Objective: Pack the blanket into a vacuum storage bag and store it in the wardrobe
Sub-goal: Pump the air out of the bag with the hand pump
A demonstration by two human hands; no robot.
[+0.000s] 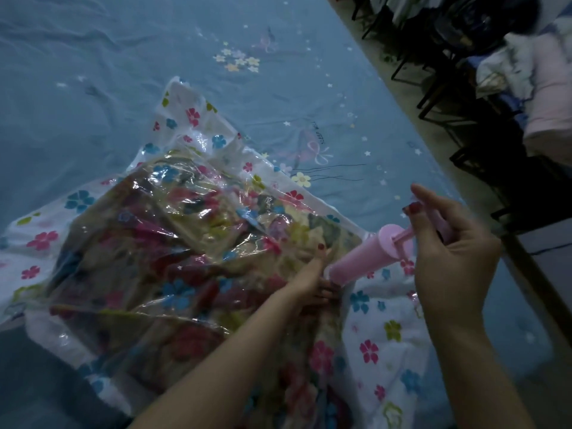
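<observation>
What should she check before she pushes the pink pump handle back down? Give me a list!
1. Blanket fully inside the vacuum bag: ok, it shows through the clear plastic.
2. Pump base sitting on the bag's valve: cannot tell, the left hand hides the joint.
3. Left hand steadying the pump base: ok, its fingers wrap the bottom end.
4. Right hand gripping the pump handle: ok, with the rod drawn out.
5. Bag's zip edge sealed: cannot tell, no closure is plainly visible.
6. Bag lying on the bed sheet: ok.
</observation>
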